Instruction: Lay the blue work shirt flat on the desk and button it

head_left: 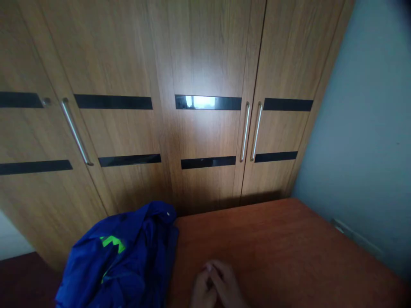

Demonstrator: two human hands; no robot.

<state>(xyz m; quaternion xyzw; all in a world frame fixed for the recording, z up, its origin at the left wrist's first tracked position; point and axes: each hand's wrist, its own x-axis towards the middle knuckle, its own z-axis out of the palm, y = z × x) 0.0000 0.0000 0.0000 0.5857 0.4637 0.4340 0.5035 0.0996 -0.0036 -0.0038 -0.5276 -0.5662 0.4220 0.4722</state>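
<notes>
Blue garment point(122, 256) — soft, crumpled cloth with a bright green mark on it — lies heaped at the left of the reddish-brown wooden table point(289, 248), its folds rumpled and slightly shiny. Just to its right, at the bottom edge of the view, the left hand point(201, 291) and right hand point(226, 284) rest together on the bare tabletop, near the cloth but apart from it. Their fingers overlap loosely, holding nothing that shows. Behind stands a wood-grain wardrobe point(199, 64) — flat doors, dark glossy strips, slim metal handles point(245, 130).
</notes>
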